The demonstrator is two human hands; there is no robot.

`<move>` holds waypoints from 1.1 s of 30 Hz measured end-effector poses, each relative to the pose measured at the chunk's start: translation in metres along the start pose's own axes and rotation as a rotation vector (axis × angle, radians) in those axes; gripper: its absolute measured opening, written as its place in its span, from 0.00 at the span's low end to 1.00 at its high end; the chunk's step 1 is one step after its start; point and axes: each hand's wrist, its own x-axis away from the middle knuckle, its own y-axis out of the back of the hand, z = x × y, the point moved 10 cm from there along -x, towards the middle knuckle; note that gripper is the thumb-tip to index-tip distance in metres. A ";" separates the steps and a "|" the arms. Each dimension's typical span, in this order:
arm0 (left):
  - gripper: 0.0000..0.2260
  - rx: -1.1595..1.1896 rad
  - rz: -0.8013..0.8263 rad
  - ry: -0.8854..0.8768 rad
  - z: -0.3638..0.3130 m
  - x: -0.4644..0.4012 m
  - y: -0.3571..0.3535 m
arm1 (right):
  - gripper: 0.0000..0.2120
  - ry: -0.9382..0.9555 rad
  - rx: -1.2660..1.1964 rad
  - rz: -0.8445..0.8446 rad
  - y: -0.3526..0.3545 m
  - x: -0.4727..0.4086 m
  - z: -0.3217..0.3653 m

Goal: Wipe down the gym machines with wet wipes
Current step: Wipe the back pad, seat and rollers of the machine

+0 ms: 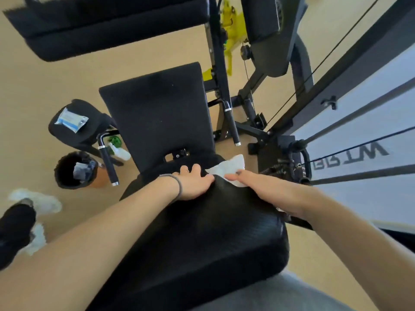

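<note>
Right hand presses white wet wipe flat against far edge of black padded vinyl seat. Left hand rests open beside it, fingers straight. Risk: wipe overhangs edge, could bunch or slip off toward floor under hard push.

1. The left hand lies flat on the near pad; the right hand is to its right, pressing a wet wipe on the pad's far right edge.
2. The seat pad lies beyond the near pad.
3. A wipe packet lies on a small pad left of the seat pad.
4. A bin stands on the floor nearer than the small pad, with a spray bottle to its right.
</note>
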 end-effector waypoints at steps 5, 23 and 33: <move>0.27 0.035 -0.007 0.011 0.000 -0.001 -0.003 | 0.25 -0.117 -0.231 -0.094 -0.005 0.002 -0.012; 0.26 0.055 0.029 0.062 -0.002 0.002 -0.007 | 0.29 -0.096 -0.574 -0.013 0.004 -0.056 -0.040; 0.27 0.169 0.131 -0.020 0.002 0.011 0.007 | 0.34 -0.076 0.147 -0.025 0.025 -0.205 0.031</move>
